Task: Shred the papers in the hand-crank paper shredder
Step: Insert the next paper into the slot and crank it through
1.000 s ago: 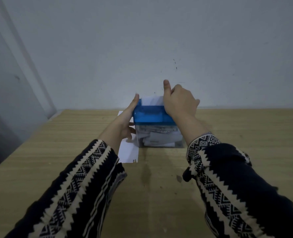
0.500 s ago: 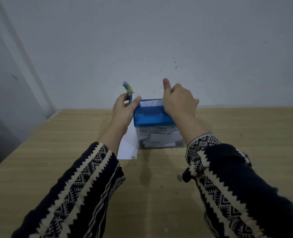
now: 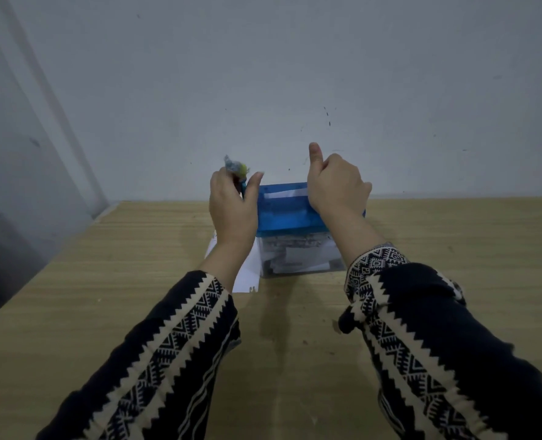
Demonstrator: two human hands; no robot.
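A small paper shredder (image 3: 287, 214) with a blue top and a clear bin of paper scraps (image 3: 298, 258) stands on the wooden table near the wall. A white paper (image 3: 284, 194) pokes a little out of the top slot. My left hand (image 3: 231, 208) grips the crank handle (image 3: 237, 169) at the shredder's left side, its blurred blue-yellow knob sticking up above my fingers. My right hand (image 3: 334, 185) holds the shredder's right end, fingers curled over it and thumb pointing up.
A white sheet (image 3: 247, 274) lies flat on the table (image 3: 104, 281) beside and partly under the shredder's left side. A grey wall rises right behind the shredder. The table's left edge runs diagonally at the left.
My left hand moved from the shredder's side up to the crank and turned it. The paper has sunk lower into the slot. My right hand stayed put.
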